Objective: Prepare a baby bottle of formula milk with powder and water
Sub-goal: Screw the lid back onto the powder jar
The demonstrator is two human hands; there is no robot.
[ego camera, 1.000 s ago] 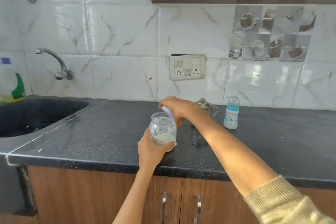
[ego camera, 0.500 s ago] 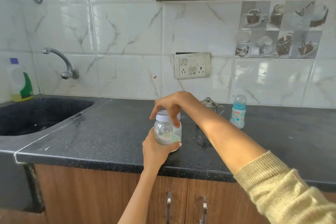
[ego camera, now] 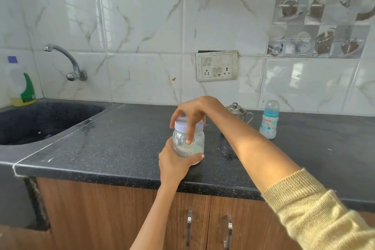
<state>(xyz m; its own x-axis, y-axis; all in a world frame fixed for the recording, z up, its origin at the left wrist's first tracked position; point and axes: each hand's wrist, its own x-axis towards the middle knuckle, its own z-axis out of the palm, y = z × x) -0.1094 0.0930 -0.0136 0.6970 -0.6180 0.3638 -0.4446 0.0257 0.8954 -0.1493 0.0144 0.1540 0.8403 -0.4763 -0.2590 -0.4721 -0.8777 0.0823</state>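
A clear formula jar (ego camera: 195, 144) with a little white powder in its bottom stands near the front of the black counter (ego camera: 121, 148). My left hand (ego camera: 172, 164) wraps around the jar's lower half. My right hand (ego camera: 192, 113) grips its white lid (ego camera: 183, 123) from above, thumb reaching down the front of the glass. The baby bottle (ego camera: 268, 121), blue-printed with its clear cap on, stands upright at the back right near the wall. A small steel lidded pot (ego camera: 238, 110) sits behind my right forearm.
A dark sink (ego camera: 40, 119) lies at the left under a wall tap (ego camera: 67, 61). A dish-soap bottle (ego camera: 22, 85) stands at the sink's back corner. A wet patch (ego camera: 228, 155) marks the counter right of the jar. Wooden cabinet doors (ego camera: 203, 227) are below.
My right hand brought the white lid onto the jar's open mouth and now grips it there. My left hand kept holding the jar.
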